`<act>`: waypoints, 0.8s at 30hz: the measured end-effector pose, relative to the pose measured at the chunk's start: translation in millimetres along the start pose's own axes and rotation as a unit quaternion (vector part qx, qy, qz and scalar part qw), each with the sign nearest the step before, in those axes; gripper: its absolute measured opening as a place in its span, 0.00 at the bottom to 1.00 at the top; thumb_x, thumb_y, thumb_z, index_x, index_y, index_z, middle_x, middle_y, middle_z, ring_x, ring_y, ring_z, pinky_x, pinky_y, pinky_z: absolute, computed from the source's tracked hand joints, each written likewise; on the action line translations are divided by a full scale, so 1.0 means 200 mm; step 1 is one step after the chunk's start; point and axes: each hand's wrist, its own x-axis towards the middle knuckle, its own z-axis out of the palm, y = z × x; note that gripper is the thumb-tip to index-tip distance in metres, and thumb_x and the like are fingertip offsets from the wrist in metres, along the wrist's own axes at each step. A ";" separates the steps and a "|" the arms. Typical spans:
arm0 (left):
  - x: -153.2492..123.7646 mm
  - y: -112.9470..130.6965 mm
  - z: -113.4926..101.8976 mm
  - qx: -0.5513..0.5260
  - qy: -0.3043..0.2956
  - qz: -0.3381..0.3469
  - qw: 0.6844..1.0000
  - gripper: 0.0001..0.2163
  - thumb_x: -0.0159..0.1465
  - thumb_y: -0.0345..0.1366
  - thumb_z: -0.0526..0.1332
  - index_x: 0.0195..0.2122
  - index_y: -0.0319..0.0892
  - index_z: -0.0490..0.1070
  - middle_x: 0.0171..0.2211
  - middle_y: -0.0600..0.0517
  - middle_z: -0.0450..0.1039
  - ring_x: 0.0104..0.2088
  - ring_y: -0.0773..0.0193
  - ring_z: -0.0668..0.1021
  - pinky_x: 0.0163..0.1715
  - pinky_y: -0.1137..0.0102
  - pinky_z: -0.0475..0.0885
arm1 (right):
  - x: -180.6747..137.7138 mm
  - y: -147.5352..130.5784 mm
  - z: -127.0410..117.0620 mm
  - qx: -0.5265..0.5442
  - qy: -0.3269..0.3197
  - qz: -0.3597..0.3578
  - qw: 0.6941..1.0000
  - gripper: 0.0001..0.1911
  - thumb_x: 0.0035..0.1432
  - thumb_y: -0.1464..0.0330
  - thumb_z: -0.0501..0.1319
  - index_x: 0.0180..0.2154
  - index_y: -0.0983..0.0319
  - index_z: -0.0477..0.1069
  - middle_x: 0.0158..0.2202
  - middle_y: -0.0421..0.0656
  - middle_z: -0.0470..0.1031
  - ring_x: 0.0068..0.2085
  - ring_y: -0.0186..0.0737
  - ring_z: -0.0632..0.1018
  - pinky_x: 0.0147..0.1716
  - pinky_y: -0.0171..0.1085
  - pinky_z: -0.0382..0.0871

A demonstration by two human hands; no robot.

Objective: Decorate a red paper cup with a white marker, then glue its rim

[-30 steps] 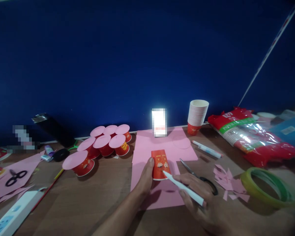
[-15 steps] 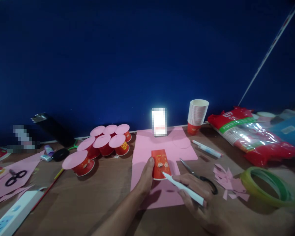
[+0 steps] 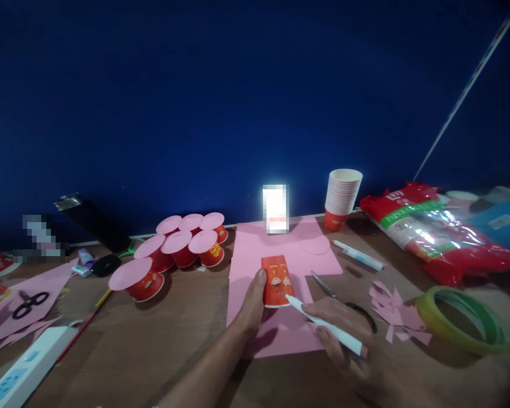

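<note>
A right hand [image 3: 348, 318] grips a slim white plastic marker [image 3: 325, 327] between its fingers, tip at the printed side of an upside-down red paper cup [image 3: 277, 283]. The left hand [image 3: 253, 303] holds that cup, thumb along its side, above pink paper sheets [image 3: 276, 341] on the brown wooden tabletop [image 3: 187, 323]; its other fingers are hidden. Black-handled metal scissors [image 3: 323, 284] lie just beyond the right hand. Farther back stands a stack of nested paper cups [image 3: 343, 198].

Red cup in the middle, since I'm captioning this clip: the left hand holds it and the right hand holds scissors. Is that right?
One thing is off: in the head view, the right hand holds a white marker instead. The left hand does hold the red cup.
</note>
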 end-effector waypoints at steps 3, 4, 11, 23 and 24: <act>-0.01 0.01 0.01 0.002 0.022 -0.015 1.000 0.25 0.59 0.58 0.60 0.45 0.41 0.74 0.42 0.46 0.79 0.42 0.57 0.80 0.43 0.67 0.71 | -0.02 -0.01 0.01 -0.013 0.005 0.023 1.000 0.14 0.59 0.71 0.59 0.48 0.59 0.72 0.39 0.44 0.81 0.38 0.40 0.82 0.38 0.34 0.77; -0.01 0.01 0.01 0.005 0.025 -0.015 1.000 0.25 0.59 0.58 0.60 0.44 0.41 0.74 0.41 0.46 0.80 0.41 0.57 0.80 0.42 0.67 0.71 | -0.02 -0.01 0.01 -0.022 0.005 0.034 0.999 0.14 0.59 0.71 0.60 0.47 0.59 0.72 0.39 0.44 0.81 0.38 0.40 0.82 0.39 0.34 0.77; -0.02 0.01 0.01 0.023 0.009 0.002 1.000 0.26 0.58 0.59 0.59 0.42 0.40 0.74 0.38 0.46 0.80 0.38 0.58 0.80 0.42 0.67 0.72 | -0.03 -0.01 0.03 0.023 -0.020 0.073 0.997 0.09 0.58 0.73 0.58 0.41 0.57 0.70 0.31 0.39 0.78 0.29 0.36 0.79 0.28 0.33 0.73; 0.00 -0.01 -0.02 0.019 -0.001 0.018 1.000 0.26 0.59 0.58 0.59 0.43 0.38 0.75 0.46 0.42 0.78 0.49 0.51 0.78 0.51 0.62 0.69 | 0.01 0.00 0.02 0.021 -0.038 0.058 0.997 0.12 0.62 0.72 0.56 0.46 0.59 0.72 0.35 0.44 0.78 0.34 0.39 0.80 0.32 0.34 0.74; 0.00 -0.01 -0.02 0.022 0.001 0.021 1.000 0.27 0.59 0.59 0.59 0.43 0.38 0.75 0.46 0.42 0.78 0.50 0.51 0.77 0.51 0.62 0.69 | 0.01 0.00 0.02 0.020 -0.036 0.059 0.997 0.11 0.62 0.71 0.56 0.46 0.59 0.72 0.35 0.44 0.78 0.34 0.39 0.80 0.32 0.35 0.75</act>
